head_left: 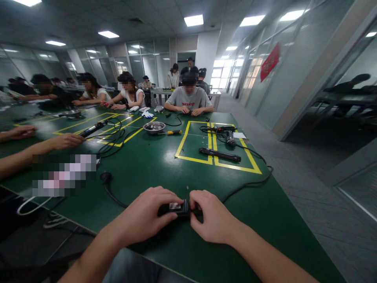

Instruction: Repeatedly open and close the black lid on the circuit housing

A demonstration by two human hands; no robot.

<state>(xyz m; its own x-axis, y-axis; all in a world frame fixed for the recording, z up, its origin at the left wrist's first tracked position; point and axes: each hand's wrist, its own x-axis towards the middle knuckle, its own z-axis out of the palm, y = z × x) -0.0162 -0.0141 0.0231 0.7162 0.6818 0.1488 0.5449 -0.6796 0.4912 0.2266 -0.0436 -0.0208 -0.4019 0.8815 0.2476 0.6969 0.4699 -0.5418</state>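
Left hand (160, 210) has the small black box (185, 208) pinched between thumb and fingers, low on the green tabletop (159, 165)! Right hand (210, 216) curls in at the box's three o'clock end, its grip too dark to tell. Out at ten o'clock, a black plug (106, 177); at eleven, a metal bowl (154, 127); twelve, a yellow-and-black screwdriver (174, 132); one o'clock, a black rod (220, 154).

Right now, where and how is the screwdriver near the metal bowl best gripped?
Probably by its thick yellow handle, from the right: the screwdriver lies with that end pointing right, away from the metal bowl, its thin shaft pointing left.
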